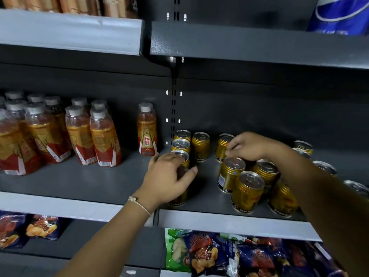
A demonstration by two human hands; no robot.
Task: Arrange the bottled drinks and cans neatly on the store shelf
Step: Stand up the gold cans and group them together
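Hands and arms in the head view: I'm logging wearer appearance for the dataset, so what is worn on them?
Both forearms are bare, with no sleeves in view. The left hand has a thin pale braided cord bracelet with a small knot at the wrist. The right hand shows no bracelet, watch or glove. No rings are visible on the fingers.

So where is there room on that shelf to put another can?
Bare shelf lies in front of the bottles, up to the left hand. A narrower gap runs between that hand's can and the right-hand cans. The cluster under the right hand is crowded.
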